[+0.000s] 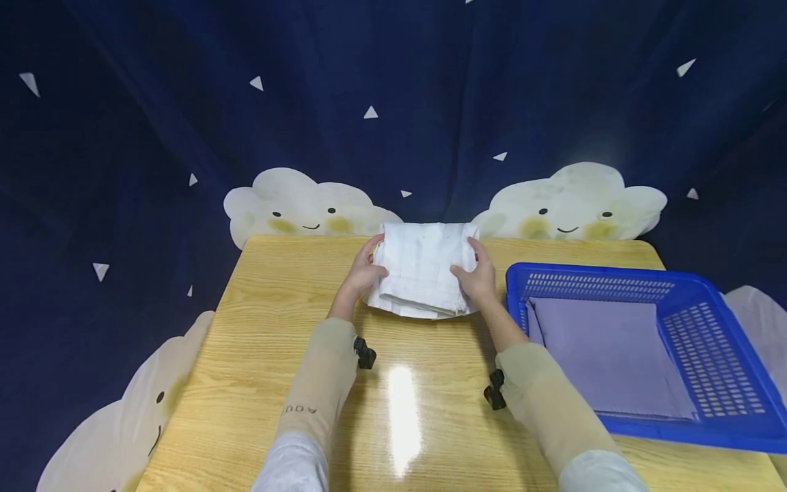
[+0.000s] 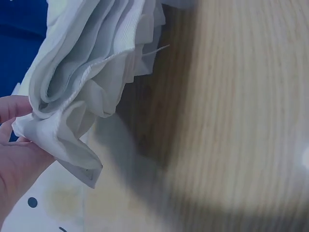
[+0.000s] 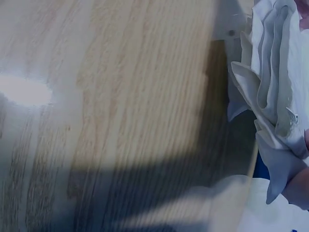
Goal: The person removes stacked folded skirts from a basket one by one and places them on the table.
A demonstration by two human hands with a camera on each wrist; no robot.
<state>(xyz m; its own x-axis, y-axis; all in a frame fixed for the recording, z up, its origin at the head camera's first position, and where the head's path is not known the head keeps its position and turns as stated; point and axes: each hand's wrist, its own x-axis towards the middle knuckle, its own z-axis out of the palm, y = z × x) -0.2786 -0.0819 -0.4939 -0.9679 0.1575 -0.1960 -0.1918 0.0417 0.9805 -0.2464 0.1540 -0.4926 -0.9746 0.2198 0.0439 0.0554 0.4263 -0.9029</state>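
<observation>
A folded white cloth (image 1: 424, 263) is held between my two hands near the far edge of the wooden table. My left hand (image 1: 364, 273) grips its left side, the thumb on the upper face. On the opposite side my right hand (image 1: 481, 275) grips it the same way, thumb on top and fingers behind the edge. Stacked layers and loose folds of the cloth (image 2: 101, 53) show in the left wrist view, with a shadow on the wood beside them. The right wrist view shows the layered folds of the cloth (image 3: 270, 72) at the right edge.
A blue plastic basket (image 1: 599, 270) stands on the right of the table (image 1: 295, 294), with a folded purple cloth (image 1: 602, 348) lying in it. Behind the table hangs a dark blue curtain (image 1: 418, 89) with smiling clouds and small white triangles.
</observation>
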